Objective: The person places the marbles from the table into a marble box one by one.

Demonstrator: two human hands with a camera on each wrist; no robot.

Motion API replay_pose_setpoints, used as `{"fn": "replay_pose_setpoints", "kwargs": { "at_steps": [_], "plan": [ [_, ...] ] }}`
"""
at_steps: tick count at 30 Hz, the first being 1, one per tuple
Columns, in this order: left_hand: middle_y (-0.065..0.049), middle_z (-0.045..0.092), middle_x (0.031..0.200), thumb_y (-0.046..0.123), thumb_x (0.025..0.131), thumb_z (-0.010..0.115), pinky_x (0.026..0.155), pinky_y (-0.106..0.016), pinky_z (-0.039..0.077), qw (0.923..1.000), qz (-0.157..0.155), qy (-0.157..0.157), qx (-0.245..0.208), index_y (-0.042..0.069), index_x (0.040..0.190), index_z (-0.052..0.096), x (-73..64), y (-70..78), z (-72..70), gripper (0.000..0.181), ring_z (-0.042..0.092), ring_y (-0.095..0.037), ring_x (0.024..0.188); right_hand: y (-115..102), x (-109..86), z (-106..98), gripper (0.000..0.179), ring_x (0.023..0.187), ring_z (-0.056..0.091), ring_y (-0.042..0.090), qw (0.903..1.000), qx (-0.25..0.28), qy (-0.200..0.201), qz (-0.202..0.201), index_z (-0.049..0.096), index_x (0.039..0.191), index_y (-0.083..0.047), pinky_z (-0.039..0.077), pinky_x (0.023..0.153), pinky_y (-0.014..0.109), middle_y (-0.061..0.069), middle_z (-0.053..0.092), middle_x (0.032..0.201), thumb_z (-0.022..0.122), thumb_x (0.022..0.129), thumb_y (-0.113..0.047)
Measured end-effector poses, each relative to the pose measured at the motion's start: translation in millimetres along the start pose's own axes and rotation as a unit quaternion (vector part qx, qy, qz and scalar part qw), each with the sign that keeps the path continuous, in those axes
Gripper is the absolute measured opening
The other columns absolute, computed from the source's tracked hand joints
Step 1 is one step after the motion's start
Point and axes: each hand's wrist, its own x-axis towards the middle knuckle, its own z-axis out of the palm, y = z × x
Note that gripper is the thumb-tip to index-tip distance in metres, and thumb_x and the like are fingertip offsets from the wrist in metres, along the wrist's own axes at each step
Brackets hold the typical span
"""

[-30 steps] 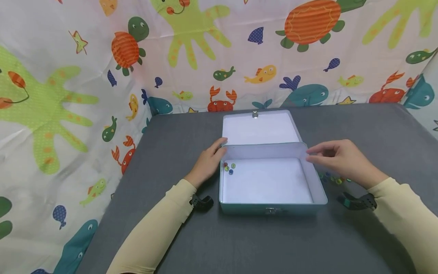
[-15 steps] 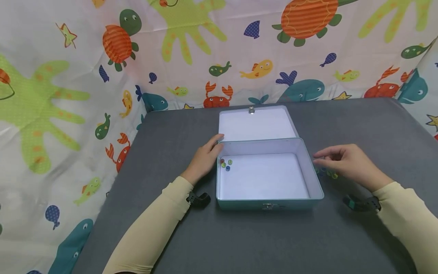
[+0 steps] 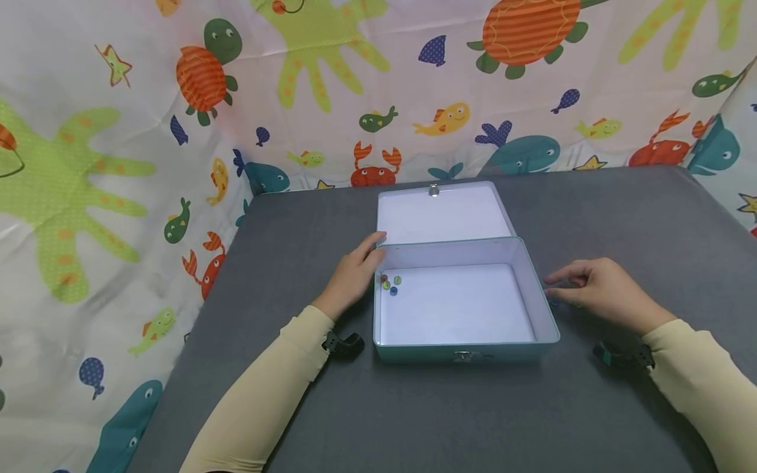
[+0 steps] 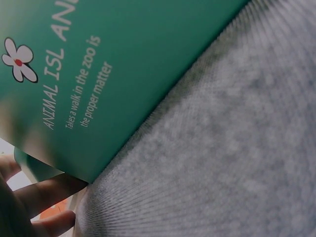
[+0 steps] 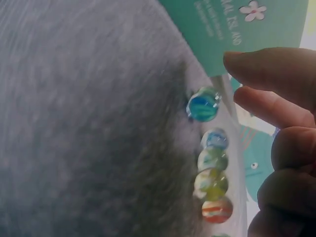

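An open green tin box (image 3: 503, 353) with a white inside stands on the grey table, its lid (image 3: 446, 213) folded back. Several small glass marbles (image 3: 393, 290) lie in its back left corner. My left hand (image 3: 349, 281) holds the box at the back left corner, fingers (image 4: 44, 193) round the corner in the left wrist view. Outside the right wall, my right hand (image 3: 606, 294) hovers low with thumb and index finger apart, nothing between them. Beside its fingertips in the right wrist view are a blue marble (image 5: 203, 107) and a row of others, one yellow-green (image 5: 211, 183).
A grey cloth covers the table (image 3: 461, 420). A curtain (image 3: 331, 144) printed with sea animals hangs behind it and along the left. Dark wrist straps (image 3: 343, 345) sit on both forearms.
My right hand has moved away from the box's right rim and down towards the marbles on the table. The left hand keeps its place at the box; the head view has shifted slightly.
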Motion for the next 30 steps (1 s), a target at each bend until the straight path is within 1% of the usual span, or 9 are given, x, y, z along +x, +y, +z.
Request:
{"fn": "replay_pose_setpoints", "kwargs": {
  "at_steps": [2, 6, 8, 10, 14, 17, 21, 30],
  "plan": [
    [-0.005, 0.049, 0.161, 0.055, 0.108, 0.039, 0.118, -0.056, 0.038, 1.0, 0.001, 0.0, -0.001, 0.035, 0.16, 0.044, -0.1, 0.4, -0.6, 0.056, 0.048, -0.027, 0.146, 1.9, -0.1, 0.2, 0.022, 0.064, 0.041, 0.004, 0.9999, -0.01, -0.004, -0.001, 0.082, 0.107, -0.004, 0.034, 0.053, 0.027, -0.003, 0.052, 0.073, 0.084, 0.09, -0.017],
    [-0.005, 0.049, 0.161, 0.055, 0.108, 0.039, 0.117, -0.056, 0.039, 1.0, 0.004, 0.001, -0.003, 0.035, 0.16, 0.044, -0.3, 1.8, -1.6, 0.055, 0.048, -0.027, 0.146, 3.8, 0.0, 0.5, 0.023, 0.069, 0.046, 0.003, 0.9996, -0.022, -0.015, 0.005, 0.082, 0.108, -0.004, 0.039, 0.058, 0.025, -0.001, 0.069, 0.086, 0.084, 0.09, -0.018],
    [-0.005, 0.049, 0.161, 0.055, 0.108, 0.039, 0.118, -0.056, 0.039, 1.0, 0.005, 0.001, -0.004, 0.035, 0.16, 0.044, -0.1, 1.9, -1.7, 0.056, 0.048, -0.027, 0.146, 4.1, 0.0, 0.6, 0.023, 0.07, 0.047, 0.003, 0.9996, -0.024, -0.016, 0.006, 0.082, 0.108, -0.005, 0.04, 0.059, 0.025, 0.0, 0.071, 0.089, 0.084, 0.091, -0.019],
    [-0.005, 0.048, 0.161, 0.054, 0.108, 0.039, 0.118, -0.056, 0.038, 1.0, 0.005, 0.002, -0.005, 0.035, 0.16, 0.043, 0.1, 2.1, -1.8, 0.056, 0.047, -0.027, 0.147, 4.0, 0.0, 0.6, 0.022, 0.07, 0.047, 0.003, 0.9995, -0.026, -0.015, 0.004, 0.082, 0.108, -0.005, 0.039, 0.059, 0.025, -0.001, 0.069, 0.087, 0.083, 0.091, -0.019],
    [-0.005, 0.048, 0.162, 0.054, 0.108, 0.039, 0.118, -0.056, 0.038, 1.0, 0.006, 0.003, -0.004, 0.034, 0.16, 0.043, 0.1, 2.7, -1.9, 0.056, 0.047, -0.027, 0.147, 3.1, 0.2, 1.2, 0.019, 0.066, 0.044, 0.004, 0.9995, -0.031, -0.01, 0.001, 0.082, 0.106, -0.004, 0.035, 0.056, 0.026, -0.002, 0.059, 0.077, 0.082, 0.091, -0.016],
    [-0.005, 0.049, 0.161, 0.054, 0.108, 0.039, 0.118, -0.056, 0.039, 1.0, 0.005, 0.003, 0.0, 0.034, 0.16, 0.044, -0.5, 2.4, -1.8, 0.056, 0.048, -0.027, 0.147, 2.5, 0.3, 2.2, 0.02, 0.064, 0.043, 0.005, 0.9994, -0.033, -0.012, 0.006, 0.082, 0.106, -0.003, 0.034, 0.056, 0.027, -0.002, 0.054, 0.073, 0.082, 0.091, -0.015],
    [-0.006, 0.05, 0.16, 0.054, 0.108, 0.04, 0.117, -0.057, 0.039, 1.0, 0.003, 0.003, -0.003, 0.035, 0.16, 0.044, -1.1, 1.4, -1.1, 0.056, 0.049, -0.028, 0.145, 2.8, -0.5, 3.6, 0.02, 0.064, 0.042, 0.005, 0.9994, -0.031, -0.012, 0.007, 0.081, 0.106, -0.002, 0.033, 0.055, 0.027, -0.002, 0.052, 0.072, 0.081, 0.091, -0.016],
    [-0.006, 0.049, 0.161, 0.054, 0.108, 0.039, 0.118, -0.057, 0.038, 1.0, 0.004, 0.001, -0.001, 0.034, 0.16, 0.044, -0.1, -0.3, -0.3, 0.056, 0.049, -0.028, 0.146, -0.5, -2.3, 1.8, 0.017, 0.062, 0.042, 0.006, 0.9998, -0.017, 0.012, 0.001, 0.082, 0.106, -0.005, 0.033, 0.052, 0.028, -0.002, 0.05, 0.069, 0.081, 0.092, -0.016]
  ]
}}
